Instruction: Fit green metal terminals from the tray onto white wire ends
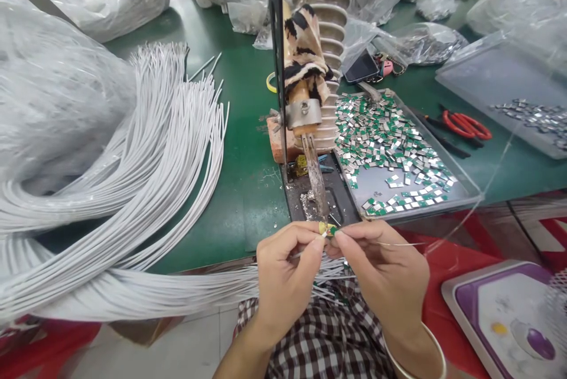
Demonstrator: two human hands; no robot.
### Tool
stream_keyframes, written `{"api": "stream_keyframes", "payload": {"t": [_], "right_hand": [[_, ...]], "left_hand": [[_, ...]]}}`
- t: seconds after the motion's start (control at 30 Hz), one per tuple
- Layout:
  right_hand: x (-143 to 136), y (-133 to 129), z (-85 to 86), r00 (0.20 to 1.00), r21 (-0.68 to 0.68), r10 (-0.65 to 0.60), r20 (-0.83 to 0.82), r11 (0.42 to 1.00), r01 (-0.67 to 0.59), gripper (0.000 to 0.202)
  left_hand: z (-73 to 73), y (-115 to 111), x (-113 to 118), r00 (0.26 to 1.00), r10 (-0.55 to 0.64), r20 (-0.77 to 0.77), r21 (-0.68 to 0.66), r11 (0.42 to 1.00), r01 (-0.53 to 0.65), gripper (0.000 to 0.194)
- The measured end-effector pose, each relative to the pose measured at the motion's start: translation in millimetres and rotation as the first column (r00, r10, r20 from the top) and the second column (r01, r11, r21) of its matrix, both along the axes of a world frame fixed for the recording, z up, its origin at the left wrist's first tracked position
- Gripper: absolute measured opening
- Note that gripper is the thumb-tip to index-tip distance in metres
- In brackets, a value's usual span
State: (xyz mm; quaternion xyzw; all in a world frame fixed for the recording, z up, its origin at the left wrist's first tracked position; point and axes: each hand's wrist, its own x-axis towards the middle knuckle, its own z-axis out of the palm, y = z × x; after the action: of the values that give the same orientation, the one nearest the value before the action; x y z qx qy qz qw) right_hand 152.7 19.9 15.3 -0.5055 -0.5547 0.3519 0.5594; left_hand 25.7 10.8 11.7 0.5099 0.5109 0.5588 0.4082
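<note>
Under the tip of a mounted soldering iron (315, 181), my two hands meet at the table's front edge. My left hand (290, 270) is closed, thumb and forefinger pinching a white cable end (325, 235). Closed beside it, my right hand (383, 267) pinches a small green circuit board (332, 230); a thin wire (401, 244) runs out to the right from its fingers. The board and cable end are close together at the iron's tip; whether they touch is too small to tell. Something yellow shows on a left fingertip.
Bundles of white cables (177, 160) cover the left side, some hanging below the edge. Right of the iron stands a tray (460, 190) of many small boards. Red-handled pliers (465, 125), a phone (361, 67) and a second bin (509, 75) lie beyond. A ribbed hose (325, 7) rises behind the iron.
</note>
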Motion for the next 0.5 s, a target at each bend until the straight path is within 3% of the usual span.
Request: {"api": "stream_keyframes", "payload": {"t": [0.13, 0.2, 0.3, 0.4, 0.5], "right_hand": [[3.5, -4.2, -6.4, 0.992, 0.093, 0.012, 0.13, 0.995, -0.024, 0.024], [6.0, -5.6, -9.9, 0.981, 0.135, -0.039, 0.189, 0.991, 0.013, 0.033], [9.5, -5.1, -9.6, 0.96, 0.265, -0.128, 0.25, 0.962, 0.059, 0.028], [10.6, -1.9, -3.2, 0.959, 0.398, -0.096, 0.268, 0.917, -0.019, 0.021], [8.2, 2.1, 2.5, 0.95, 0.439, -0.073, 0.304, 0.895, -0.072, 0.021]], "left_hand": [[4.3, -0.1, -1.5, 1.0, -0.013, -0.004, -0.008, 1.0, 0.013, 0.021], [7.4, 0.5, -2.9, 1.0, -0.012, -0.002, -0.028, 1.0, 0.012, 0.022], [11.8, 2.1, -5.1, 1.0, -0.018, 0.015, -0.057, 0.998, 0.019, 0.023], [14.8, 4.7, -6.8, 0.999, -0.02, 0.035, -0.067, 0.997, 0.023, 0.023], [16.9, 7.8, -8.2, 0.999, -0.019, 0.05, -0.081, 0.996, 0.023, 0.023]]}}
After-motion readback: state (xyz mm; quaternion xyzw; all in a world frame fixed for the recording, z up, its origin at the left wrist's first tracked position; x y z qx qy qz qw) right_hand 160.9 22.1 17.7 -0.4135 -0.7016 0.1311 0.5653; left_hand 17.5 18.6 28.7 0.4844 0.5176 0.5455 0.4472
